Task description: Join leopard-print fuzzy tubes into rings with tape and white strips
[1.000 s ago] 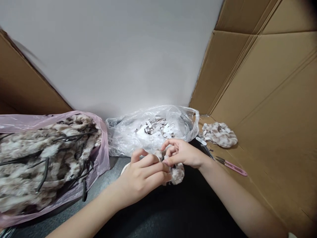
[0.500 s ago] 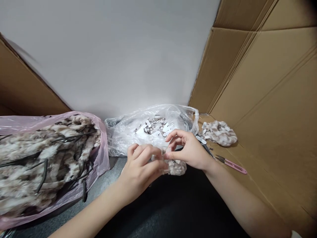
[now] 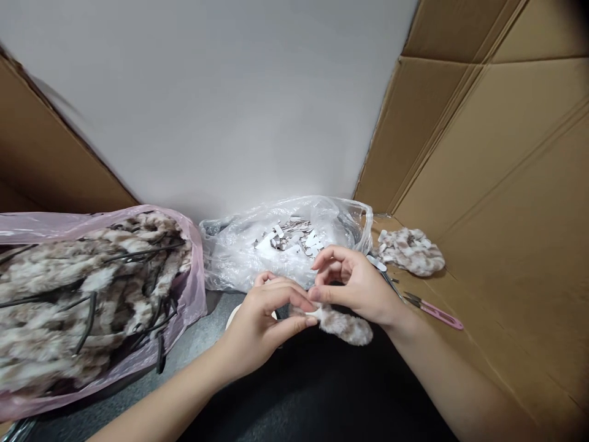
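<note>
My left hand (image 3: 269, 316) pinches one end of a small beige-and-white fluffy fur strip (image 3: 347, 326) between thumb and forefinger. A bit of white shows at the pinched end; its kind is unclear. The rest of the strip points right, below my right hand (image 3: 354, 283). That hand is curled, its thumb tip against my left fingertips, and whatever it grips is too small or hidden. Just beyond both hands lies a clear plastic bag (image 3: 230, 261) with many white tag-like pieces (image 3: 294, 236) on it or in it. A white round rim (image 3: 233, 316) peeks out behind my left hand.
At left, a pink plastic bag (image 3: 197, 285) holds a heap of fur strips (image 3: 50, 307) with dark cords. Pink-handled scissors or snips (image 3: 442, 314) and another fur piece (image 3: 411, 252) lie on cardboard at right. Cardboard walls (image 3: 506, 153) flank the grey-white panel (image 3: 221, 104).
The fur strip now extends farther right and down from the fingers. My left thumb and forefinger have stretched out into a pinch, and the white round rim has come into view.
</note>
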Tool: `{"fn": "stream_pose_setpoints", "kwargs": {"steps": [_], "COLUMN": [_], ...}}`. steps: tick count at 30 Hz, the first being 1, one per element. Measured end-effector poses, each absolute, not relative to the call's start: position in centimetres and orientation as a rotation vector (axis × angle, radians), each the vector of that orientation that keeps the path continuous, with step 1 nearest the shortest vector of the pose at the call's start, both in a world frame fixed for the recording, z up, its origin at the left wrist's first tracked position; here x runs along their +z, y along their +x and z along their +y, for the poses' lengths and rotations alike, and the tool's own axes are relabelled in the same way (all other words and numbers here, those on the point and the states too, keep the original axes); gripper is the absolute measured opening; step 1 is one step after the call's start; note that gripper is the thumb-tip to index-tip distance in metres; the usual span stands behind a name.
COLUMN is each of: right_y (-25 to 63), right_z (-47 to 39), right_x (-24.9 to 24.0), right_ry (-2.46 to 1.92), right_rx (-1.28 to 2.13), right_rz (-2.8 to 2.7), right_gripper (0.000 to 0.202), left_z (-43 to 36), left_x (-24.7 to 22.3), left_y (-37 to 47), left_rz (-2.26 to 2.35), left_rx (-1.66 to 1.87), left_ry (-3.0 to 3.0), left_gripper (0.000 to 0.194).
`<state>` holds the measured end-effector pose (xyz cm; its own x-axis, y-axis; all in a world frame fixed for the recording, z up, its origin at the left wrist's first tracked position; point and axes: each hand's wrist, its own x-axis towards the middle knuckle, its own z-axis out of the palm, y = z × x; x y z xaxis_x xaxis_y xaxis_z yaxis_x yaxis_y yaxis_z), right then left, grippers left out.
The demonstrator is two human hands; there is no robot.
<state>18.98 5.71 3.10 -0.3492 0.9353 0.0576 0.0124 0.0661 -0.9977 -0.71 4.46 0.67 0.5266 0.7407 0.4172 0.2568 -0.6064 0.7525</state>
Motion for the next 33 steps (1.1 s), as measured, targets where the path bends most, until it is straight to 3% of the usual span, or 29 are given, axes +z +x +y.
{"fn": "stream_pose_setpoints", "kwargs": {"steps": [6, 10, 18, 26, 33], "right_y": [20.1, 20.3, 21.2, 19.8, 18.5], "right_z": [5.3, 4.9, 5.3, 5.7, 4.6], "right_x": [4.5, 4.9, 5.4, 4.1, 3.9], "right_ry": [-0.785, -0.898, -1.056, -0.962, -0.827], "right_rx": [0.682, 0.459, 0.493, 0.997, 0.606], "right_rz": [-2.071, -2.301, -2.298, -2.023, -1.986], "right_gripper": [0.013, 0.016, 0.011, 0.011, 0.011], "left_z": [4.4, 4.5, 4.4, 4.5, 4.3], "left_x": [0.8, 1.0, 1.0, 1.3, 0.5], "left_y": [-0.7, -0.7, -0.9, -0.5, -0.8], "left_rz": [0.852, 0.900, 0.885, 0.847, 0.930], "left_rx": [1.095, 1.175, 1.226, 1.317, 1.288], "left_ry": [2.167, 2.195, 2.384, 2.631, 2.266], "left_gripper": [0.007, 0.007, 0.009, 0.012, 0.013]}}
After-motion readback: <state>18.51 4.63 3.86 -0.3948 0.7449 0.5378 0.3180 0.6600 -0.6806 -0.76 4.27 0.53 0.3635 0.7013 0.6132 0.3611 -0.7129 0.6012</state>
